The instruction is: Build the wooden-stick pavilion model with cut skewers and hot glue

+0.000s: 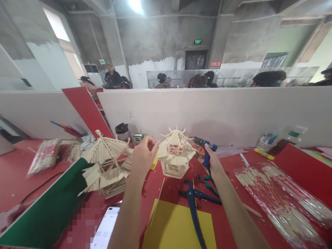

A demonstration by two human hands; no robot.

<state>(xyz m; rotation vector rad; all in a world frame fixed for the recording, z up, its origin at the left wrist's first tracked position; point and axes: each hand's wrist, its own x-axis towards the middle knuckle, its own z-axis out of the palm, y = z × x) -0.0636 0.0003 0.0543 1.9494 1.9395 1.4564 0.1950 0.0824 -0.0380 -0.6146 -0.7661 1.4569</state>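
A small pavilion model (pixel 176 152) of pale wooden sticks, with two roof tiers, stands upright on the red table. My right hand (pixel 213 160) is wrapped round the handle of a blue glue gun (pixel 207 152), whose front end points left at the model's upper roof. Left of that roof, my left hand (pixel 146 152) is raised with thumb and fingers pinched together; anything between them is too small to make out. A larger stick pavilion (pixel 106 162) stands to the left of my left forearm.
Blue cutters (pixel 193 211) and green-handled pliers (pixel 211 186) lie before the model, near yellow card (pixel 178 224). Bagged sticks (pixel 280 197) lie right; a phone (pixel 105 228) lies left. A white partition (pixel 215 114) runs behind, with a bottle (pixel 123 131) at its foot. People sit beyond.
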